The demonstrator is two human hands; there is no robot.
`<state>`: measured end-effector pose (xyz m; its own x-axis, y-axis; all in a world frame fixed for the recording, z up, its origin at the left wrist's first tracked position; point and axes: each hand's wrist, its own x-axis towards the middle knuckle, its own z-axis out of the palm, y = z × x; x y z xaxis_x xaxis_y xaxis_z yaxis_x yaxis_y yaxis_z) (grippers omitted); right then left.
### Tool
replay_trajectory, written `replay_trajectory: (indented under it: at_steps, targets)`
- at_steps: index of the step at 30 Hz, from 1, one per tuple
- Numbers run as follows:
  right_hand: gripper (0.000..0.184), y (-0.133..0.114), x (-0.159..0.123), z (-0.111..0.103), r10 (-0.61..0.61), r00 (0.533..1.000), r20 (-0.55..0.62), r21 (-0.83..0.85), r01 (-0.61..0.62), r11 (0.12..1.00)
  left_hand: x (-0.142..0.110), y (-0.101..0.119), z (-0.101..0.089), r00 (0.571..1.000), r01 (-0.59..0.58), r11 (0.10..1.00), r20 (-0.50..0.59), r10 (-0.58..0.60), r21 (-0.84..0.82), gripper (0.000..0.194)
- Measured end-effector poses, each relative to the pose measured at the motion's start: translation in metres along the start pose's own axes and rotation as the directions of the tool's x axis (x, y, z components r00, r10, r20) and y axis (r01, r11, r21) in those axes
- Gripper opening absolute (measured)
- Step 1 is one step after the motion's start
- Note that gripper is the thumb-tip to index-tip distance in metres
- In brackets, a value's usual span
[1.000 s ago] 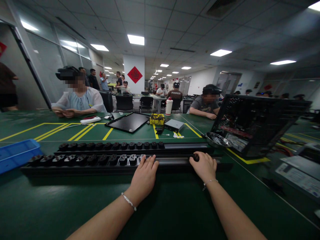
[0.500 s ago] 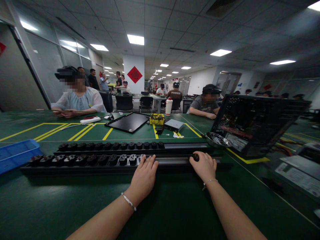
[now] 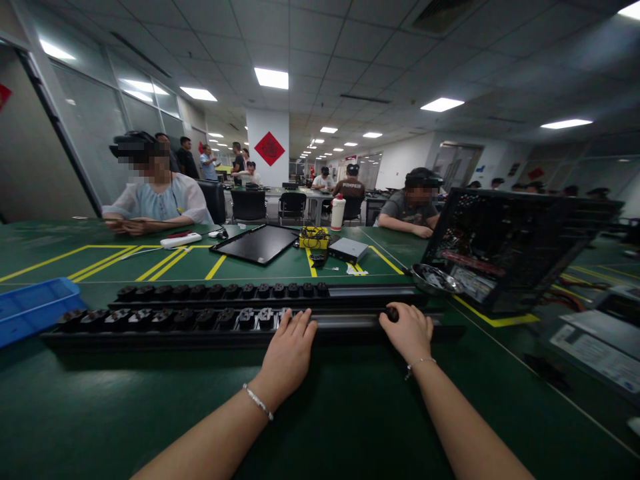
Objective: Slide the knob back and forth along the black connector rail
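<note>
A long black power strip rail [image 3: 150, 341] lies across the table in front of me, with a row of black sockets [image 3: 205, 319] in its left part and a bare metallic channel [image 3: 345, 321] to their right. My left hand [image 3: 289, 350] rests on the rail at the right end of that row, fingers stretched out and covering the last socket. Farther right, my right hand [image 3: 410, 333] is closed at the channel, thumb and fingers around a small round black piece [image 3: 392, 313]. Most of that piece is hidden by the fingers.
Behind it lies a second socket rail [image 3: 373, 292]. A blue tray [image 3: 37, 310] is at left; a metal bowl [image 3: 436, 279] and an opened computer case [image 3: 500, 253] stand at right. Beyond are a black panel [image 3: 257, 244], a yellow basket [image 3: 314, 239] and two seated people.
</note>
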<state>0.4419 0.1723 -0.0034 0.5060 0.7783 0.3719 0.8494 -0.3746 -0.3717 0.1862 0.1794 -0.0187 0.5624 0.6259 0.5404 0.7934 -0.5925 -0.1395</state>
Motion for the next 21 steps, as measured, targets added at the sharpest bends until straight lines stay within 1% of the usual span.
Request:
replay_trajectory:
  at_steps: [11, 17, 21]
  targets:
    - [0.034, 0.0008, 0.0010, 0.0003, -0.004, 1.000, -0.002, -0.005, 0.004, 1.000, -0.0005, -0.0005, 0.0021, 1.000, -0.006, 1.000, -0.013, 0.007, 0.006, 0.037]
    - [0.034, 0.0022, 0.0012, 0.0037, -0.008, 0.999, -0.039, -0.018, 0.008, 1.000, -0.0013, -0.0012, 0.0031, 1.000, -0.010, 1.000, -0.009, 0.010, 0.020, 0.038]
    - [0.034, 0.0022, 0.0013, 0.0034, -0.004, 0.999, -0.033, -0.009, 0.003, 1.000, -0.0014, -0.0009, 0.0026, 1.000, -0.006, 1.000, 0.005, 0.006, 0.020, 0.038]
